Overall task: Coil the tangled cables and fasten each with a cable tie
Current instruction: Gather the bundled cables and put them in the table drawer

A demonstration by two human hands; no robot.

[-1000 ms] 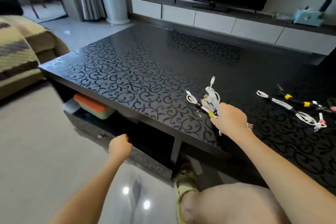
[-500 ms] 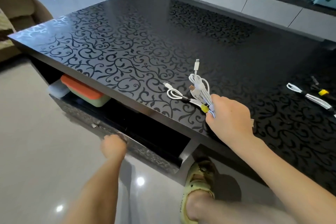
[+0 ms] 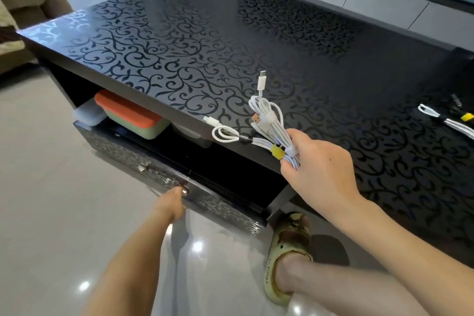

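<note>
While the head camera looked down, the right hand (image 3: 320, 177) held a bunch of white cables (image 3: 272, 128). Its fingers and thumb were curled around the low end of the bunch. The bunch was up in the air, just over the front edge of the black table (image 3: 179, 33) with the swirly pattern. Each cable in it was coiled into loops. A yellow tie (image 3: 277, 152) was wrapped around 1 coil, right beside the fingers. A black tie (image 3: 245, 139) was wrapped around a smaller coil that stuck out to the left. 1 white plug (image 3: 262, 79) pointed straight up from the top of the bunch.

The left hand (image 3: 169, 204) was low down, at the front of the drawer (image 3: 218, 202) under the table. Its fingertips were at a small shiny knob (image 3: 184, 191). I could not tell if the fingers pinched the knob or only touched it, as the back of the hand hid them.

More coiled cables (image 3: 436, 115) lay on the table far to the right, well apart from the bunch.

On the shelf under the table sat a green box with an orange lid (image 3: 128, 113). A foot in a yellow-green sandal (image 3: 289, 246) stood on the shiny floor (image 3: 51, 187), near the table leg.
</note>
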